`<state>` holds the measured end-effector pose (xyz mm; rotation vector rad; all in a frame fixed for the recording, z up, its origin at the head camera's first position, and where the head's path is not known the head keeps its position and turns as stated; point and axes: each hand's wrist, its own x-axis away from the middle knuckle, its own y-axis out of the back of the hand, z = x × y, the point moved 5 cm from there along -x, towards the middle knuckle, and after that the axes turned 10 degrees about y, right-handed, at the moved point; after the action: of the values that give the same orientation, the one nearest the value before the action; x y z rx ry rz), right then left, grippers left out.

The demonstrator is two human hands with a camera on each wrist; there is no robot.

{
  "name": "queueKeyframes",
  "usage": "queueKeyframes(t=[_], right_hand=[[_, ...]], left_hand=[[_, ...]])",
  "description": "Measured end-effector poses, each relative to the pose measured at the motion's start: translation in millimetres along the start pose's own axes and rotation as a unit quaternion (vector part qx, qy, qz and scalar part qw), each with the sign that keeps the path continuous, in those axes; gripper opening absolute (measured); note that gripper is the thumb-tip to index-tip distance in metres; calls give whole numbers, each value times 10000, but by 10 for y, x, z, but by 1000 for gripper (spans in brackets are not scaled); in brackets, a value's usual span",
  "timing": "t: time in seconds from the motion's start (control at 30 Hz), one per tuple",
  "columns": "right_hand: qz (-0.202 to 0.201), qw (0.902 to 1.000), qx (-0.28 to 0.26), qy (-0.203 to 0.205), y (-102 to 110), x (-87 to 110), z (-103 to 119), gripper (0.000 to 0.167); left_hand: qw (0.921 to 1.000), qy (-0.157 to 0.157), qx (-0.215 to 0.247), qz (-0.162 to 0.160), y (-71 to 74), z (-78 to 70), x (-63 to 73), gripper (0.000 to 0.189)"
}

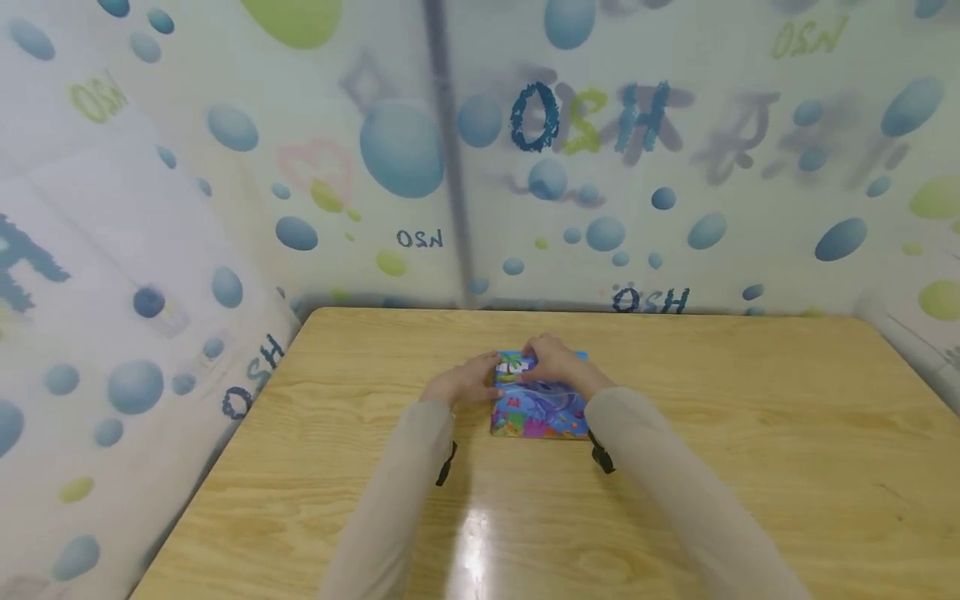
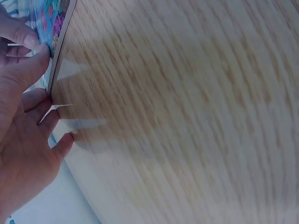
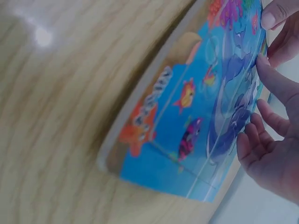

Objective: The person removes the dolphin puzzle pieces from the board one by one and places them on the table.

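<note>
A flat board with a bright sea picture (image 1: 540, 412) lies on the wooden table, dolphins, fish and a palm tree printed on it. Pale glossy creases cross its face, like clear film. My left hand (image 1: 467, 381) touches the board's left edge; in the left wrist view its thumb (image 2: 32, 65) lies against the rim and the other fingers spread beside it. Over the upper part of the picture my right hand (image 1: 558, 364) holds the board with curved fingers. From the right wrist view, that hand (image 3: 275, 135) has its fingertips at the board's far edge, partly hidden.
The wooden table (image 1: 750, 450) extends to both sides of the board. Behind it and on the left hangs a pale curtain-like wall (image 1: 360, 275) printed with blue and green drops. Dark straps (image 1: 602, 454) show at the wrists.
</note>
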<state>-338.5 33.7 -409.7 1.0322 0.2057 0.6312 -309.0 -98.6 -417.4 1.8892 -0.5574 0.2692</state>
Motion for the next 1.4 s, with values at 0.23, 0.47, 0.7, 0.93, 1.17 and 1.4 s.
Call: queueKeyframes(t=[0.23,0.47,0.7,0.93,1.17,1.4], right_hand=[[28,9991,-6,-412,-11,-22,-13,49],[320,9979,120,-543,-10,-58,15,48],[441,9982,134,-391,-63,-91,11,49],[378,9988,88,-311,-58,-95,-1,45],[-51,9990,-317,-315,-75,-92,-10,49],[-385,9975,-523,-296,-42,-65,-15,48]], left_hand=[[10000,33,-9,15,-24,-19,-10,67],[9998,161,70,-9,-13,-4,-18,67],[9999,103,57,-17,-29,19,0,67],[9998,172,44,-59,-18,8,6,67],[9998,139,115,0,-1,10,36,67],[9995,199,229,1,-11,7,39,68]])
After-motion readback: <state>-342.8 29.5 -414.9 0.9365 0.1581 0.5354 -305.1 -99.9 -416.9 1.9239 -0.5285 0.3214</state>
